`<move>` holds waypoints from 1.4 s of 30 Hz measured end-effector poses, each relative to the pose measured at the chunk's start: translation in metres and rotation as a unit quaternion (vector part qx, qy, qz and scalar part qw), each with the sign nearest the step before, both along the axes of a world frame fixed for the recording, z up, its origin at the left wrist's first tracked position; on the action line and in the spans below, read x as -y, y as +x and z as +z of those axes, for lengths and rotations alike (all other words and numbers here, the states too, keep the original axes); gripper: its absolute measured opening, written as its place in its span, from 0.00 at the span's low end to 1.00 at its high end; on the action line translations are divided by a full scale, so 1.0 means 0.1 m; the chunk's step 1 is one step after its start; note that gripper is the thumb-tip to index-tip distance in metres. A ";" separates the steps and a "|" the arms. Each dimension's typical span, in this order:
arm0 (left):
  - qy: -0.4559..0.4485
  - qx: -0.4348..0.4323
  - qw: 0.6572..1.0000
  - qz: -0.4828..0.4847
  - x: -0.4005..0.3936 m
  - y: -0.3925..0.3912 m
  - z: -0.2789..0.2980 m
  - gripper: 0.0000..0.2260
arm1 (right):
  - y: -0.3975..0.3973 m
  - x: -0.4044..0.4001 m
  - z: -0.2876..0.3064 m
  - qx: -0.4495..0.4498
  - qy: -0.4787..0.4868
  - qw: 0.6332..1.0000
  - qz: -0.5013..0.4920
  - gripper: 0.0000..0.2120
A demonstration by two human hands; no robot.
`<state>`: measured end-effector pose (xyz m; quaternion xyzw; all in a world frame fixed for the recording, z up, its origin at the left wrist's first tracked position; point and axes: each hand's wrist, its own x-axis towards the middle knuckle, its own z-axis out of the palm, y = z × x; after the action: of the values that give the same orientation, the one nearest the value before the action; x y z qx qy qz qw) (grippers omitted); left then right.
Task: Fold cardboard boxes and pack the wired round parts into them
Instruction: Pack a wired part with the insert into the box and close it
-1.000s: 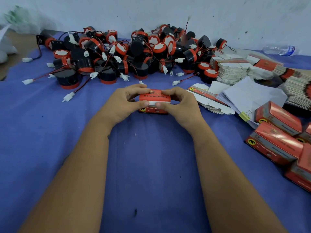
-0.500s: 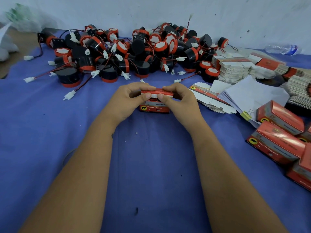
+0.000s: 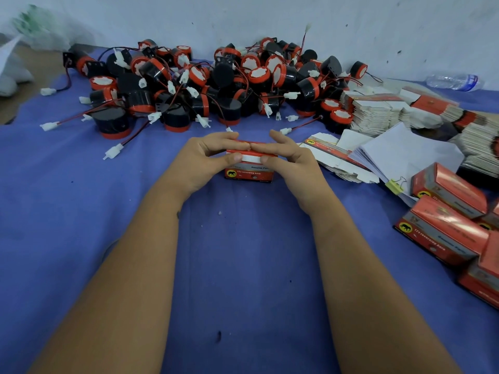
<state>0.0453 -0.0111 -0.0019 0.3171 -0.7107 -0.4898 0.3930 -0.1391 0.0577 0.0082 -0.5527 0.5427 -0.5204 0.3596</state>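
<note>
At the far left, a white plastic bag is seen beside the edge of the blue cloth that covers the work surface. Along the far side, against the pale wall, a heap of wired round parts in black and red is spread, their red-and-black leads ending in white plugs that trail onto the cloth. In the middle, just near of the heap, a small red cardboard box is stood on the cloth and gripped from both sides: the left hand is curled round its left end, fingers laid over the top flap and thumb pressed to the near white edge, while the right hand is clamped on its right end in the same way, the fingertips of both meeting on top. Whether a part lies inside cannot be told. To the right, flat unfolded box blanks are stacked in rows, white sheets held by a yellow binder clip are fanned beside them, and finished red boxes are piled at the near right. A clear plastic bottle is laid at the far right by the wall.
</note>
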 end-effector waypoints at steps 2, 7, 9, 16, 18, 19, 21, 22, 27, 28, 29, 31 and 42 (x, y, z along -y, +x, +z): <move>-0.005 0.009 1.000 0.000 -0.01 0.01 0.01 0.12 | 0.01 0.00 0.00 -0.008 -0.007 1.000 -0.001 0.16; -0.040 0.052 0.998 0.017 -0.03 0.02 0.01 0.19 | 0.01 0.00 -0.01 -0.013 -0.011 1.000 -0.014 0.14; -0.057 0.061 0.996 0.043 -0.02 0.00 0.01 0.20 | 0.00 -0.01 -0.01 -0.018 -0.009 1.000 -0.012 0.14; -0.116 0.092 0.985 0.091 -0.03 -0.07 0.00 0.18 | -0.02 -0.01 0.01 -0.141 -0.013 0.990 -0.024 0.21; -0.121 0.100 0.983 0.097 -0.03 -0.07 -0.01 0.17 | -0.02 -0.01 0.02 -0.150 -0.016 0.988 -0.030 0.20; -0.122 0.103 0.982 0.099 -0.03 -0.07 -0.01 0.17 | -0.01 -0.01 0.01 -0.148 -0.017 0.988 -0.032 0.20; -0.118 0.102 0.983 0.101 -0.03 -0.08 -0.01 0.16 | -0.01 0.00 0.01 -0.134 -0.015 0.990 -0.031 0.20; -0.117 0.102 0.983 0.102 -0.03 -0.08 -0.02 0.16 | -0.01 0.00 0.01 -0.127 -0.012 0.991 -0.029 0.21; -0.123 0.103 0.981 0.106 -0.02 -0.08 -0.03 0.15 | 0.00 0.00 0.01 -0.129 -0.007 0.991 -0.025 0.21; -0.126 0.102 0.981 0.107 -0.02 -0.08 -0.03 0.15 | 0.00 0.00 0.01 -0.128 -0.007 0.991 -0.026 0.21; -0.128 0.102 0.980 0.109 -0.02 -0.08 -0.03 0.15 | 0.00 -0.01 0.01 -0.129 -0.007 0.991 -0.025 0.21; -0.133 0.101 0.980 0.112 -0.01 -0.09 -0.05 0.15 | 0.01 -0.01 0.00 -0.131 -0.010 0.991 -0.023 0.21; -0.121 0.128 0.979 0.104 0.00 -0.07 -0.04 0.14 | 0.03 0.01 -0.09 -0.235 -0.025 0.968 -0.083 0.16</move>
<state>0.0386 -0.0111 -0.0061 0.3990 -0.7723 -0.3123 0.3831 -0.1361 0.0565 -0.0006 -0.6209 0.6428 -0.4178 0.1636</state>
